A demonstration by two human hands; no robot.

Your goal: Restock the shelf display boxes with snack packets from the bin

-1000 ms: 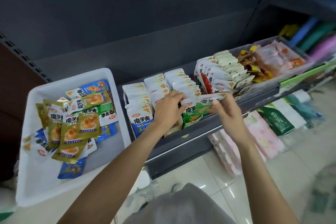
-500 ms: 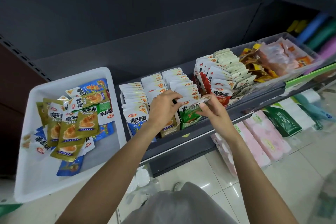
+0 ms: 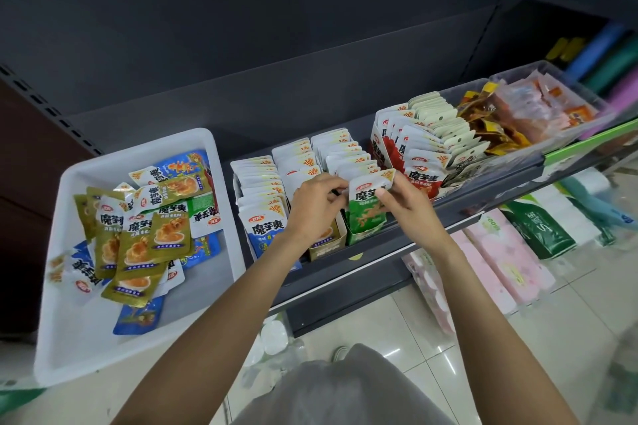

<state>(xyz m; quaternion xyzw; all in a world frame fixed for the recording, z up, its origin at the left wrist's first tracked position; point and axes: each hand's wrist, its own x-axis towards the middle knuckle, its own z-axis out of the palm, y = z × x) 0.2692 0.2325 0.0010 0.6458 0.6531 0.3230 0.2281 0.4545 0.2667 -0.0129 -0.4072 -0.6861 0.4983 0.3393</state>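
A single head-worn wide-angle camera looked forward and steeply down, close above the dark grey metal shelf [image 3: 379,252].

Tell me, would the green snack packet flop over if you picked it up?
Probably a bit: the green snack packet looks thin and flat. Its shiny film may be slippery, so both hands pinch it. Likely light.

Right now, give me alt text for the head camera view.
Both hands, left hand and right hand, hold a green snack packet upright at the front of the green display box on the shelf. A white bin of loose packets sits to the left.
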